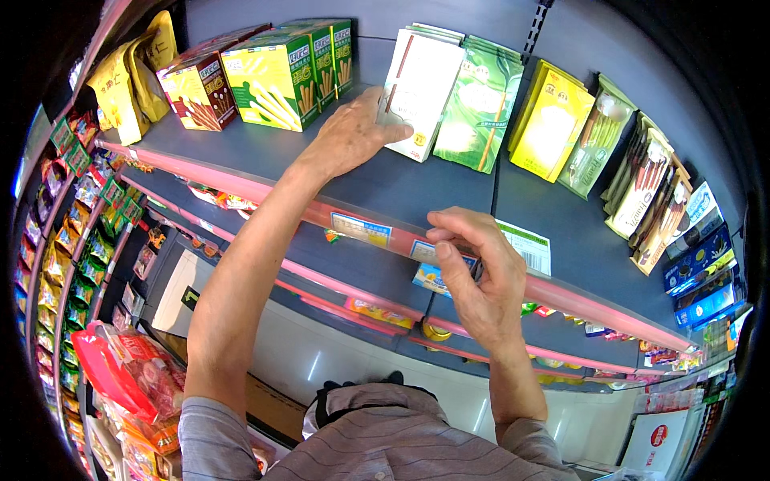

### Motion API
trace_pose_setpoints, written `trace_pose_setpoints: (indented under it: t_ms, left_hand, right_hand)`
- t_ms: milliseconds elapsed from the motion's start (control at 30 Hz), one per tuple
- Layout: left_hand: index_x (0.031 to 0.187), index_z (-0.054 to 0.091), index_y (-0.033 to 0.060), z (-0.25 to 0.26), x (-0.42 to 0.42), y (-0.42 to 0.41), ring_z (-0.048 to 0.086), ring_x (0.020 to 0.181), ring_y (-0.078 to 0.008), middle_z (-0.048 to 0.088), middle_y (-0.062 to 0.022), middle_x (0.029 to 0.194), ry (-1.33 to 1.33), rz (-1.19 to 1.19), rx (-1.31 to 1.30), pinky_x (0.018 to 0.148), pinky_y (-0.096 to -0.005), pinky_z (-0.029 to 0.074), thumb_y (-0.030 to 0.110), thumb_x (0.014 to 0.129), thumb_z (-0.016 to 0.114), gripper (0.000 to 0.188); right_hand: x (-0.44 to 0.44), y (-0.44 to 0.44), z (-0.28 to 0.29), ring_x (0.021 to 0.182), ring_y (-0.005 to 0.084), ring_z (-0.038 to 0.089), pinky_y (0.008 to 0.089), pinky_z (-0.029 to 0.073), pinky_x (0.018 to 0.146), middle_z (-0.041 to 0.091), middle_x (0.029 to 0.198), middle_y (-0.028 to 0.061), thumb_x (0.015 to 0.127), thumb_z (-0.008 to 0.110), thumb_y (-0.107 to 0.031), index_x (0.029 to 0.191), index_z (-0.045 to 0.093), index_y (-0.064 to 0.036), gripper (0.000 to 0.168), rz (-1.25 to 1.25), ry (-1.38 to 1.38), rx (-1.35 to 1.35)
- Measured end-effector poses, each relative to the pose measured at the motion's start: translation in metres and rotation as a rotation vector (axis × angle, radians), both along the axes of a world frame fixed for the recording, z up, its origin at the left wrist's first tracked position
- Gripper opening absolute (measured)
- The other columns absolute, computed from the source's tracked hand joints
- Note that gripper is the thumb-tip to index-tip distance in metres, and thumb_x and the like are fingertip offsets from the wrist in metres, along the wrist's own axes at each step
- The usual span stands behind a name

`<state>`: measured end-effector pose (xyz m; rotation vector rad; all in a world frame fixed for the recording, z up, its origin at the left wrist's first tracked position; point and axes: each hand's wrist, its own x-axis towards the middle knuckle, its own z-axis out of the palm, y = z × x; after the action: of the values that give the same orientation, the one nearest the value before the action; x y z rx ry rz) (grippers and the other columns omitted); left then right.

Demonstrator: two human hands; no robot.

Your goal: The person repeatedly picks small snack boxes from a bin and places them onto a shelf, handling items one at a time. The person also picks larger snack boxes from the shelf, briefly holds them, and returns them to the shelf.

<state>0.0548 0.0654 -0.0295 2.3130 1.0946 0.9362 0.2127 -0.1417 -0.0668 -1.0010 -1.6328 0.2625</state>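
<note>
My left hand (pixel 355 133) reaches onto the dark shelf, its thumb across the lower front of a white snack box (pixel 421 90) and its fingers at the left side, partly hidden. Other white boxes stand behind that one. Green snack boxes (pixel 481 108) stand close on its right. Further left are green and yellow egg-roll boxes (pixel 271 81) and a dark red box (pixel 201 90). My right hand (pixel 481 270) is held above the shelf's front edge, fingers curled and apart from the thumb, with nothing seen in it. Beside it lies a paper price label (pixel 526 246).
A pink price rail (pixel 541 291) runs along the shelf front, with lower shelves beneath. Yellow packs (pixel 550 120) and biscuit packs (pixel 637 180) stand to the right, yellow pouches (pixel 129 84) at the far left. Red snack bags (pixel 129 373) are at lower left.
</note>
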Motion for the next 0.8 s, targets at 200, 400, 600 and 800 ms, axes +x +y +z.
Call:
trace_pose_setpoints:
  t_ms: [200,400,600,800]
  left_hand:
    - [0.139,0.045,-0.0044,-0.001,0.002,-0.004,0.057,0.121,-0.0369,0.053,-0.0291,0.136,-0.072,0.045,0.027,0.104,-0.0409,0.044,0.049,0.079,0.076,0.086]
    - [0.149,0.027,-0.0030,-0.001,0.022,-0.028,0.050,0.130,-0.0412,0.042,-0.0311,0.143,0.016,0.155,0.121,0.108,-0.0435,0.042,0.055,0.071,0.080,0.110]
    - [0.150,0.021,-0.0030,0.001,0.027,-0.029,0.051,0.127,-0.0439,0.045,-0.0315,0.137,0.064,0.192,0.138,0.106,-0.0446,0.044,0.049,0.071,0.080,0.111]
    - [0.149,0.022,-0.0044,0.010,0.028,-0.035,0.053,0.124,-0.0437,0.046,-0.0298,0.136,-0.028,0.204,0.103,0.106,-0.0434,0.044,0.038,0.072,0.076,0.103]
  right_hand:
    - [0.000,0.000,0.001,0.091,0.0200,0.069,0.0297,0.058,0.071,0.065,0.113,0.0148,0.088,0.065,0.005,0.120,0.062,0.000,0.033,0.014,0.027,-0.022]
    - [0.001,0.001,0.003,0.093,0.0197,0.069,0.0306,0.058,0.076,0.065,0.112,0.0144,0.090,0.064,0.004,0.120,0.062,0.000,0.031,0.021,0.062,-0.061]
    - [-0.003,-0.001,0.003,0.094,0.0200,0.069,0.0310,0.057,0.079,0.065,0.112,0.0138,0.090,0.064,0.003,0.120,0.062,0.000,0.030,0.015,0.079,-0.072]
    - [-0.003,-0.002,0.002,0.097,0.0203,0.069,0.0323,0.057,0.082,0.065,0.114,0.0139,0.091,0.063,0.004,0.121,0.061,0.000,0.031,-0.005,0.112,-0.083]
